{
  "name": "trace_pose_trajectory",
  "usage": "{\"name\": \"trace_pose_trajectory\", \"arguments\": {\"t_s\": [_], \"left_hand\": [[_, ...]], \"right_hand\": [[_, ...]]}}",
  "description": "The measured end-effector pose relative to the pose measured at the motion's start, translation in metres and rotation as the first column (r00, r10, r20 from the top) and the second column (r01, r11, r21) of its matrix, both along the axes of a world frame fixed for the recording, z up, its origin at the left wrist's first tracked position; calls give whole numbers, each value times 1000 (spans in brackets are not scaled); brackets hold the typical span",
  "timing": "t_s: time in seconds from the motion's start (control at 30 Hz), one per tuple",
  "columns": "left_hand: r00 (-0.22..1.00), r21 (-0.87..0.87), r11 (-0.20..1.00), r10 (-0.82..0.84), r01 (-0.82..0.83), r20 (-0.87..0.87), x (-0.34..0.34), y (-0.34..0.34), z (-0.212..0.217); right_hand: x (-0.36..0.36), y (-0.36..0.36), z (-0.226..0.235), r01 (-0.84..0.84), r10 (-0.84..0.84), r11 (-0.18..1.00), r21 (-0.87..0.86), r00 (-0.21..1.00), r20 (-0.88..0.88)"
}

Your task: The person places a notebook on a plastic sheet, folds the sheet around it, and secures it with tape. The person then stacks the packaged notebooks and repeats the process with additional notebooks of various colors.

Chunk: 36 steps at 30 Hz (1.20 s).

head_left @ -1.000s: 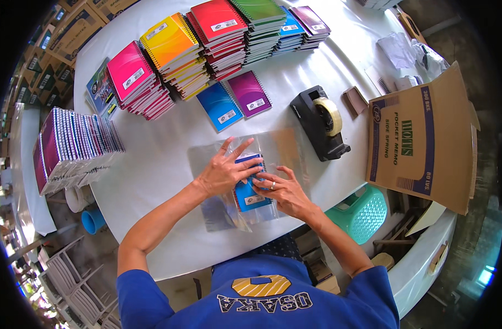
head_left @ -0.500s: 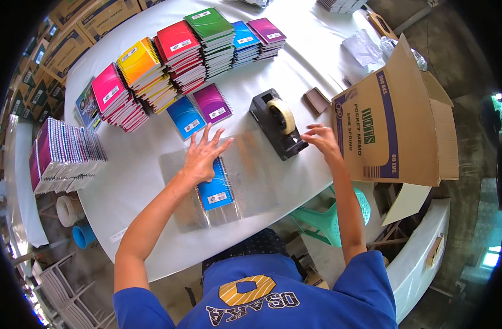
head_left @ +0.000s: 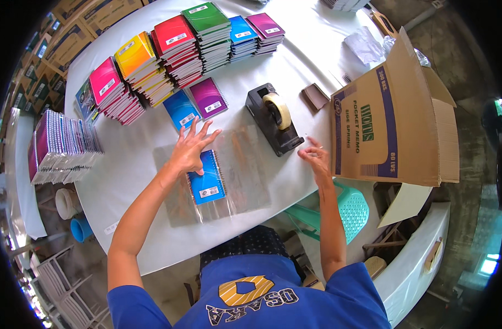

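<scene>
A blue spiral notebook lies on a clear plastic sheet spread over the table. My left hand rests on the notebook's upper part, fingers spread wide and thumb pressed on the cover. Just right of the black tape dispenser, my right hand hangs near the table edge. Its thumb and forefinger are pinched together; whatever is between them is too small to make out. A roll of tape sits in the dispenser. Beyond my left hand lie another blue notebook and a purple notebook.
Stacks of pink, yellow, red and green notebooks line the far side. Plastic-wrapped notebooks stand at left. An open cardboard box is at right, above a green stool.
My right hand has drawn away from the dispenser's end, down and toward me. The left hand stays on the blue notebook, and the whole view has shifted slightly.
</scene>
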<state>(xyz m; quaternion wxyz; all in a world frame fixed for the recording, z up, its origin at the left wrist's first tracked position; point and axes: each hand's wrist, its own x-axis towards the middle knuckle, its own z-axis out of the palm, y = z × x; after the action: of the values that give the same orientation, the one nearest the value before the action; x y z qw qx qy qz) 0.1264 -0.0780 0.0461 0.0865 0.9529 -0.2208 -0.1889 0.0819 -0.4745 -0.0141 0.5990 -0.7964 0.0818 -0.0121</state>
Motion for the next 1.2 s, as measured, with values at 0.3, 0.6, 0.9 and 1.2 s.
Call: {"name": "trace_pose_trajectory", "arguments": {"t_s": [0.3,0.6,0.9,1.2], "left_hand": [[997,-180,982,37,-49,-69,2,29,-21],[988,-234,971,19,-55,-152,7,29,-22],[998,-190,981,-28,37,51,-2,37,-9],[875,-219,858,483,-465,34,-101,53,-77]], "right_hand": [[14,177,83,-743,691,638,-203,669,-274],[12,282,48,-680,525,474,-559,728,-441],[22,266,53,-753,433,142,-643,631,-643],[-29,235,-5,-366,396,915,170,896,-203]]}}
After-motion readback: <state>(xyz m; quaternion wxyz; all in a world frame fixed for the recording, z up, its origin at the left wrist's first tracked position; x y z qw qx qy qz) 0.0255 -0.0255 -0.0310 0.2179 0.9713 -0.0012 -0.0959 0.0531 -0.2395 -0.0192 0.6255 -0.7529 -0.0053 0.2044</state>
